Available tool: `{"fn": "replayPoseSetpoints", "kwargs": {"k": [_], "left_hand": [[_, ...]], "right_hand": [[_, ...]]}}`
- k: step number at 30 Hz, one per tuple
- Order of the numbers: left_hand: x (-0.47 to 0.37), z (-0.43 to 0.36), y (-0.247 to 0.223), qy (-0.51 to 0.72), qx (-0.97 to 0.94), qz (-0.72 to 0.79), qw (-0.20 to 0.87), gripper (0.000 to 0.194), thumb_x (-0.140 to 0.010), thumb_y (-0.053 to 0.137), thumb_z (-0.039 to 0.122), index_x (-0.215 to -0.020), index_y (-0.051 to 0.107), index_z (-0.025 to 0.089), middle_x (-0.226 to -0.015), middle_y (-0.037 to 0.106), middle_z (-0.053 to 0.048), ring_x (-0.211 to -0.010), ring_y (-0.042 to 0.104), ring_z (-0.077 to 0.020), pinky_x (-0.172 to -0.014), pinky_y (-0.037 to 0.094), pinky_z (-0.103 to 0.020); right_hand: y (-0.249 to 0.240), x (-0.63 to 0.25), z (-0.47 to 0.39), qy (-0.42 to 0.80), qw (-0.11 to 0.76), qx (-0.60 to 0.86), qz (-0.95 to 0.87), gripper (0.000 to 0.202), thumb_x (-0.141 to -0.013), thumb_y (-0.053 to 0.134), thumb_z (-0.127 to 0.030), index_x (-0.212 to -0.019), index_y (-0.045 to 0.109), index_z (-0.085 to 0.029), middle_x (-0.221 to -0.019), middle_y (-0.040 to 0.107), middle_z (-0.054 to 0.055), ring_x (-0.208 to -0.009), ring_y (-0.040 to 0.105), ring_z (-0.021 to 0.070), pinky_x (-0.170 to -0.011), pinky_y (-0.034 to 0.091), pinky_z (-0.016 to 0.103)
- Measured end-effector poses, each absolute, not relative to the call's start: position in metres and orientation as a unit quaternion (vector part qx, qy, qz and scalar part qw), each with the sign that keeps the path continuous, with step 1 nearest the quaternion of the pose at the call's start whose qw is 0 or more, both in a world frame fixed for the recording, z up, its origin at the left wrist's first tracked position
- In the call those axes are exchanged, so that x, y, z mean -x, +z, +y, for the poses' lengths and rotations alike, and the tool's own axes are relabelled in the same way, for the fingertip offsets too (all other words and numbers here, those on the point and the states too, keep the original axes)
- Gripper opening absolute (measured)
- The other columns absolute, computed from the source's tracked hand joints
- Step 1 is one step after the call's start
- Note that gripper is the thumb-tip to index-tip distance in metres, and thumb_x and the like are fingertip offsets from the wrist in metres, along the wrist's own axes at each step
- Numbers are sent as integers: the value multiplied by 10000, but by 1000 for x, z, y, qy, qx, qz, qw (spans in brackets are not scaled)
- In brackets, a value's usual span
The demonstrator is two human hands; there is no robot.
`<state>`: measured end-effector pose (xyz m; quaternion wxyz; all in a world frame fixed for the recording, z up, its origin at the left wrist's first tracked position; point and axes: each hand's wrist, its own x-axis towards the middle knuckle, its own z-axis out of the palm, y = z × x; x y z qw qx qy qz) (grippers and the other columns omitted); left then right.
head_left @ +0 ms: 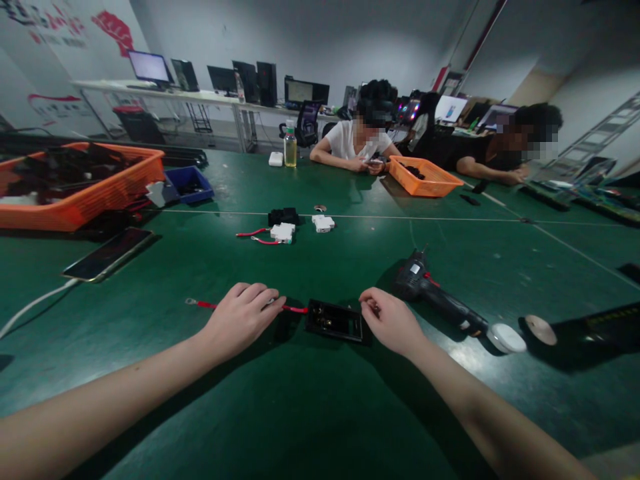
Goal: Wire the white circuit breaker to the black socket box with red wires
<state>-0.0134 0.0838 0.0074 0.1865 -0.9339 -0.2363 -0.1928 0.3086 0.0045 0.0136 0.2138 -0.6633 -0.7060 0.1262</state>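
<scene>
A black rectangular housing [334,321] lies on the green table [310,407], with small brass-coloured parts inside its left half. From its left end runs a red cable [295,309] that ends in a ring terminal at the far left. My left hand [244,312] is closed over this cable, fingers bent around it. At the housing's right end, my right hand [390,320] has its fingers curled in a pinch; what is between them, if anything, is too small to name.
A black power screwdriver [445,300] lies at the right. Farther back are white modules [283,233] with red wires, a phone [109,255] on a white cable, a blue bin [189,185] and an orange basket [85,190]. Two people sit across the table near another orange basket [425,179].
</scene>
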Motion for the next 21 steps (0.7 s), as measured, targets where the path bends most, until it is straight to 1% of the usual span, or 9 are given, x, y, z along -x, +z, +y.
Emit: {"fn": "replayPoseSetpoints", "kwargs": {"k": [2,4,7,10,12,15,18,21], "left_hand": [[14,84,7,-193,935,-237,182,238,-925,543,152,-1107,686,204,-1073,695,-78,-972,615,-237,-768,436,-374],[14,84,7,-186,935,-239,182,216,-917,546,142,-1066,692,202,-1084,692,-75,-980,610,-243,-774,435,-380],[13,83,7,-177,935,-244,186,201,-915,552,137,-1050,688,199,-1092,690,-71,-983,603,-247,-778,432,-385],[12,83,8,-181,934,-249,184,192,-920,551,146,-1041,689,202,-1072,693,-72,-971,604,-241,-769,429,-376],[12,83,8,-188,933,-247,181,183,-926,547,163,-1031,692,201,-1051,693,-74,-957,607,-236,-759,431,-372],[11,84,8,-195,933,-243,181,183,-933,539,182,-1022,698,198,-1033,692,-77,-946,610,-233,-747,439,-376],[12,84,8,-193,932,-244,184,185,-927,544,172,-1032,694,202,-1050,691,-73,-953,610,-235,-752,439,-384],[12,84,7,-191,933,-246,182,171,-920,559,164,-1027,685,203,-1065,690,-62,-964,608,-234,-764,431,-385]], "right_hand": [[11,-312,5,120,198,659,-716,120,-896,500,-203,-970,595,-206,-850,631,19,-737,588,174,-656,405,293],[10,-313,5,120,182,647,-730,160,-864,498,-155,-982,594,-203,-910,624,27,-777,598,172,-677,419,292],[10,-312,4,118,167,639,-741,231,-838,479,-99,-1016,588,-199,-980,612,42,-840,612,175,-698,432,290],[10,-311,4,105,161,647,-738,242,-840,461,-84,-1013,589,-194,-1020,606,59,-863,619,182,-697,438,293],[11,-310,3,88,158,662,-727,210,-859,466,-108,-1006,589,-191,-1037,608,68,-834,625,185,-674,437,297],[12,-311,2,50,148,693,-704,131,-897,498,-199,-998,581,-186,-1044,615,84,-808,643,200,-615,421,302],[14,-314,-1,22,128,715,-687,134,-917,530,-306,-967,568,-188,-969,633,78,-775,657,219,-572,401,304],[16,-317,-2,24,107,726,-679,134,-927,539,-332,-952,562,-203,-888,653,50,-711,658,215,-549,382,301]]}}
